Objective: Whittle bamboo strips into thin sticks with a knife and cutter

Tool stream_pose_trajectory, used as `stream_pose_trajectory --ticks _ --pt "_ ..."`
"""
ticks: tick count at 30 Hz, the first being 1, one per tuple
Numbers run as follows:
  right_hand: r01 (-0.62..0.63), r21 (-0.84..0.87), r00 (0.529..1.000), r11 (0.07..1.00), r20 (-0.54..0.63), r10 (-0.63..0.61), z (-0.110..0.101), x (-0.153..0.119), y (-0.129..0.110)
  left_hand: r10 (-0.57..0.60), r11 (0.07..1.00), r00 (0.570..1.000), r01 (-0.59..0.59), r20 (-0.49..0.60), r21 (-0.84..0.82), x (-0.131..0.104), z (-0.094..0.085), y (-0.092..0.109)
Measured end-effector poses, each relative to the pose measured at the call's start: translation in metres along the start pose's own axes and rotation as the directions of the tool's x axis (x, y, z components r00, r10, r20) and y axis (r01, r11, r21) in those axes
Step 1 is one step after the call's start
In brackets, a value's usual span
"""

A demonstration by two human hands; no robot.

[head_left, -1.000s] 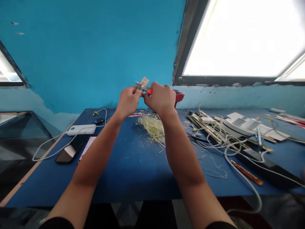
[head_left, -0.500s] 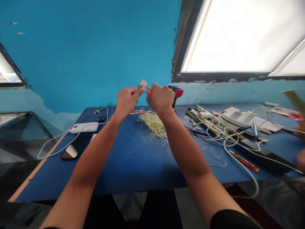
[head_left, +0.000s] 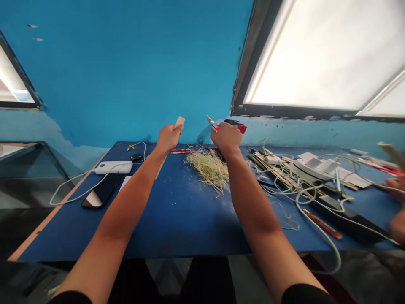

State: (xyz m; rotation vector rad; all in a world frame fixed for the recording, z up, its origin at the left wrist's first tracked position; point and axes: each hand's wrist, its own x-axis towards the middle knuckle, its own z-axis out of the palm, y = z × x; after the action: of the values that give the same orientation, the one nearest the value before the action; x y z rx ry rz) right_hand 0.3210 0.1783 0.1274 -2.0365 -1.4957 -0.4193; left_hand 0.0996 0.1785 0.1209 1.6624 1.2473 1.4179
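My left hand is closed around a flat, pale strip of bamboo, whose top end sticks up past my fingers. Its lower part runs down behind my forearm. In my closed right hand is a utility knife with an orange-red body; its blade points up and to the left, apart from the strip. Most of the knife's handle is hidden in my fist. Below and between the hands, a heap of thin, pale green shavings lies on the blue table.
A red and black tool stands behind my right hand. Tangled white cables, bamboo pieces and an orange cutter lie to the right. At left are a phone and a white device. Another person's hand appears at the right edge.
My hands have moved apart: the knife blade has left the strip's end and gone right. My left hand has lowered slightly with the strip.
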Motion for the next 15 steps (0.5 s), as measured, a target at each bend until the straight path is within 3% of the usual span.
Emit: stream_pose_trajectory --ticks 3,6,10,15 --pt "0.128 0.081 0.992 0.988 -0.001 -0.129 -0.005 -0.013 -0.017 -0.067 0.973 0.997 0.076 0.048 -0.218 -0.009 0.007 0.014" --pt "0.232 0.1 0.973 0.968 -0.021 -0.231 -0.01 -0.029 -0.038 -0.05 0.951 0.994 0.076 0.093 -0.299 -0.02 0.012 0.026" --pt "0.261 0.084 0.965 0.962 -0.008 -0.261 -0.014 -0.041 -0.049 0.012 0.965 0.992 0.021 0.124 -0.263 -0.025 0.015 0.027" --pt "0.239 0.026 0.971 0.971 -0.02 -0.239 -0.015 -0.043 -0.047 0.158 0.982 0.987 -0.156 0.014 -0.109 -0.02 0.018 0.008"
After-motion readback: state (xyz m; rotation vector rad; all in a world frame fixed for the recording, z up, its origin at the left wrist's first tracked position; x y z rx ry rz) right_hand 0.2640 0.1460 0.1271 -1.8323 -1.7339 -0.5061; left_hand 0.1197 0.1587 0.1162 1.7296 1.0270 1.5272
